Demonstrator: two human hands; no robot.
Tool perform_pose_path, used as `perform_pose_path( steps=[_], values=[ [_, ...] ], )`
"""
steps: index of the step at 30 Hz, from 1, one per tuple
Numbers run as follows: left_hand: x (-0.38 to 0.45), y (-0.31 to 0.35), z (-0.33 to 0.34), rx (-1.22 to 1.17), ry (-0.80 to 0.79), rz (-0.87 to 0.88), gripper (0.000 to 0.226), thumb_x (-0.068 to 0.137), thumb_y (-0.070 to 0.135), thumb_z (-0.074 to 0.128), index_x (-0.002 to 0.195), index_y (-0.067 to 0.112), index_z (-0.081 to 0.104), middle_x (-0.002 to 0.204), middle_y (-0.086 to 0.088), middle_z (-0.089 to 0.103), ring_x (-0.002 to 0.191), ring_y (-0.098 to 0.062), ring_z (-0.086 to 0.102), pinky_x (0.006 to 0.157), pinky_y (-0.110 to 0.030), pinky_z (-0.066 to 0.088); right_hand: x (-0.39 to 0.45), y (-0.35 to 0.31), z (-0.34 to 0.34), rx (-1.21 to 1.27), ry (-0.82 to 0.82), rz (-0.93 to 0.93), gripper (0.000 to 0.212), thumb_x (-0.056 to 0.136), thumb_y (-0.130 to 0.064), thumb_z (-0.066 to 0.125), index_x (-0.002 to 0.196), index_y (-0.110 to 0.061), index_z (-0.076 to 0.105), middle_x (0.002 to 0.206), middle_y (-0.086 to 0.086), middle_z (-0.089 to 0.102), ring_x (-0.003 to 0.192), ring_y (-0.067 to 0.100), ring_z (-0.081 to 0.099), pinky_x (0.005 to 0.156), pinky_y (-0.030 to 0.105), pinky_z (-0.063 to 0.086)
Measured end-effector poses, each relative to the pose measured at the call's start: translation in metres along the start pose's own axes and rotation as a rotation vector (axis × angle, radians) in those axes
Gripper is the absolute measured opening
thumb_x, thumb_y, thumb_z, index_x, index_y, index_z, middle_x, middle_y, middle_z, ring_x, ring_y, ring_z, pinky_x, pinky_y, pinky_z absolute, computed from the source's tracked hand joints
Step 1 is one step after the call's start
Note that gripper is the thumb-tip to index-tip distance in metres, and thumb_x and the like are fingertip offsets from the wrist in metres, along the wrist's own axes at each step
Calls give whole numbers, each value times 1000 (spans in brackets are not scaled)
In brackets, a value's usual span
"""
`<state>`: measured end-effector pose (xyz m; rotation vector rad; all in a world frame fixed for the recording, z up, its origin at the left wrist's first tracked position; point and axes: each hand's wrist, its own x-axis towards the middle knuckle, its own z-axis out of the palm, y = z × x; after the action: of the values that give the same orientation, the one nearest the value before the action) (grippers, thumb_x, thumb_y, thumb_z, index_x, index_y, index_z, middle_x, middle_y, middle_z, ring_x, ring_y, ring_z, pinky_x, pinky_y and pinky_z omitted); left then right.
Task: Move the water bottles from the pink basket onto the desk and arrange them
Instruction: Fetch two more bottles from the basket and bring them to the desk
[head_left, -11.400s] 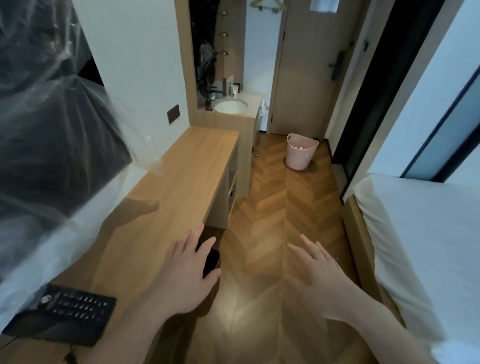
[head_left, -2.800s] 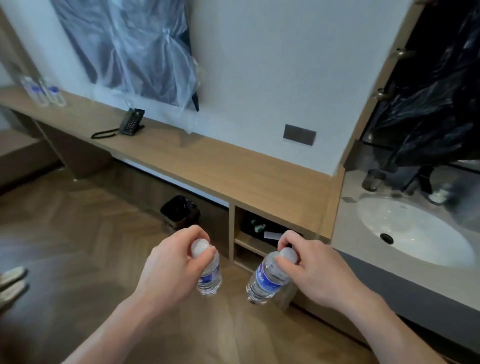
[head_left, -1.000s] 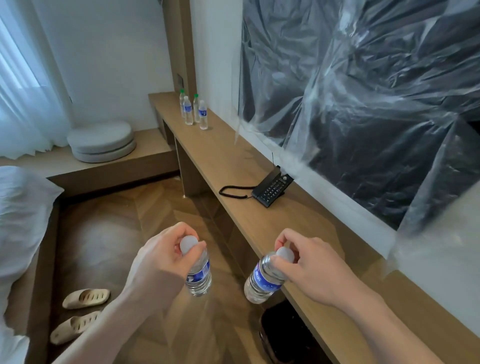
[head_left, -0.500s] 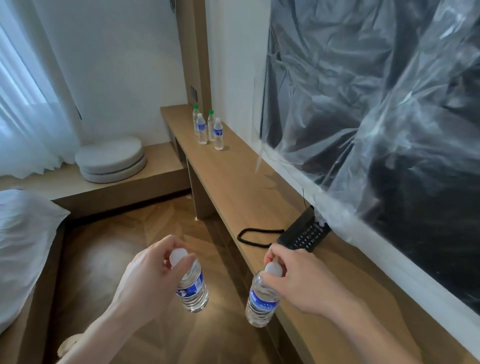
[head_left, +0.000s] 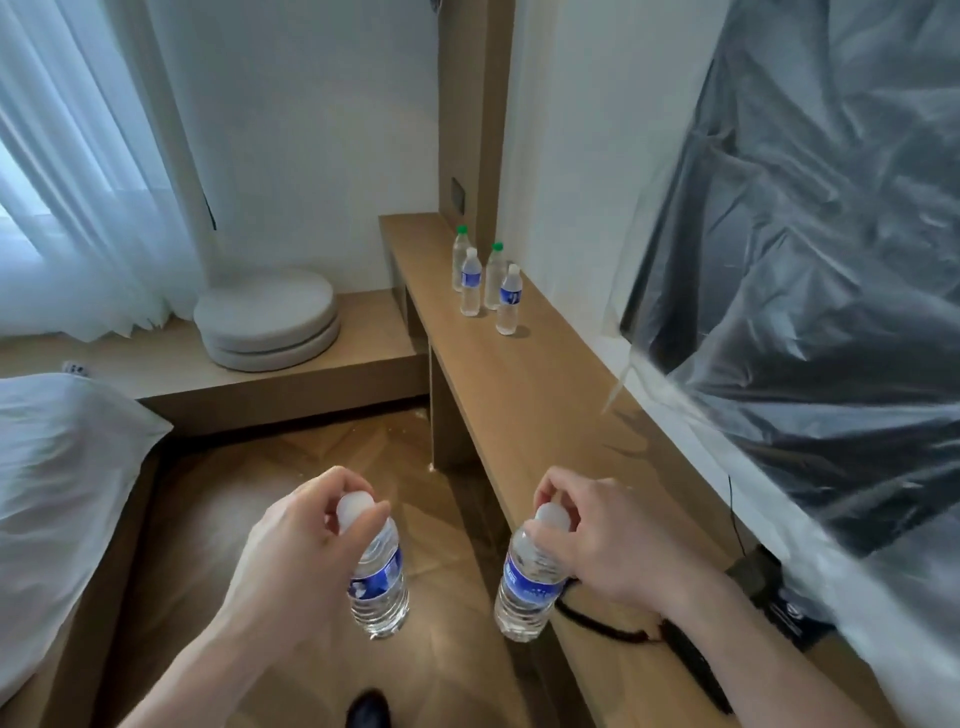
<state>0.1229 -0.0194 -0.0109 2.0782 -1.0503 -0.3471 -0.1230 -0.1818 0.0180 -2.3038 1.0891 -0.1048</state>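
Ahead, four bottles (head_left: 485, 280) (upright) crowd the desk (head_left: 524, 395); hands grip two bottles.

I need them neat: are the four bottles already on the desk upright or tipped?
Upright: all four bottles stand on the desk, caps up, near its far end.

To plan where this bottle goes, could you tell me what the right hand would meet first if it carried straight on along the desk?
Probably nothing for some way: beyond the right hand the desk top looks bare until the four standing bottles at the far end, nearest the white-capped one. Depth is uncertain.
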Motion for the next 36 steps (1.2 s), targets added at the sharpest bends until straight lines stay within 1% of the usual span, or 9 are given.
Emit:
perform_pose_path(
  steps=[6, 12, 15, 21, 23, 27, 29, 33, 36],
  values=[
    [110, -42, -21, 11, -95, 39, 12, 91, 45, 73, 89, 38, 63, 84, 23, 67, 77, -6, 64, 60, -28, 51, 93, -34, 18, 21, 36, 61, 30, 88, -66, 57, 96, -37, 54, 84, -3, 68, 79, 16, 71, 61, 39, 64],
    [208, -53, -29, 60, -161, 109, 15, 91, 45, 72, 89, 34, 63, 84, 18, 66, 76, -7, 60, 59, -20, 41, 160, -50, 17, 62, 84, 129, 29, 92, -66, 55, 99, -38, 52, 90, -4, 70, 85, 17, 73, 63, 40, 66],
    [250, -56, -27, 32, -192, 112, 13, 92, 45, 72, 91, 35, 64, 84, 16, 67, 76, -8, 63, 58, -17, 42, 192, -48, 13, 61, 111, 162, 27, 94, -64, 58, 97, -38, 53, 87, -7, 70, 82, 13, 73, 60, 35, 65],
    [333, -58, -3, -28, -260, 130, 11, 93, 46, 72, 97, 37, 65, 91, 15, 71, 86, -8, 68, 62, -20, 53, 260, -32, 1, 83, 123, 245, 25, 98, -58, 63, 97, -35, 55, 86, -8, 69, 81, 9, 72, 54, 15, 56],
    [362, -57, 11, -17, -280, 144, 12, 93, 47, 71, 97, 38, 65, 92, 17, 71, 86, -6, 68, 63, -22, 55, 286, -22, -4, 96, 136, 264, 25, 97, -58, 63, 96, -34, 55, 82, -7, 68, 77, 5, 71, 52, 14, 52],
    [430, -46, 42, 28, -309, 165, 11, 93, 48, 71, 97, 39, 64, 91, 18, 71, 86, -3, 68, 61, -16, 51, 343, 2, -16, 111, 145, 301, 21, 99, -52, 63, 93, -33, 55, 72, -7, 61, 60, -4, 59, 47, 13, 43],
    [464, -39, 58, 55, -331, 177, 11, 94, 48, 70, 96, 40, 63, 90, 18, 71, 86, 1, 67, 59, -14, 49, 372, 14, -23, 125, 124, 322, 20, 100, -50, 63, 93, -34, 53, 73, -9, 58, 58, 0, 54, 47, 13, 43],
    [523, -22, 89, 109, -365, 192, 12, 94, 49, 68, 98, 41, 61, 89, 18, 70, 80, 0, 66, 58, -14, 46, 424, 45, -34, 113, 120, 380, 19, 98, -52, 60, 94, -36, 52, 78, -8, 61, 67, 8, 55, 55, 24, 43],
    [562, -12, 114, 136, -373, 208, 12, 95, 50, 68, 95, 41, 60, 86, 18, 69, 79, 7, 63, 56, -14, 42, 461, 69, -39, 120, 119, 422, 18, 97, -54, 58, 96, -38, 51, 86, -8, 65, 76, 11, 63, 62, 28, 54]
  ],
)
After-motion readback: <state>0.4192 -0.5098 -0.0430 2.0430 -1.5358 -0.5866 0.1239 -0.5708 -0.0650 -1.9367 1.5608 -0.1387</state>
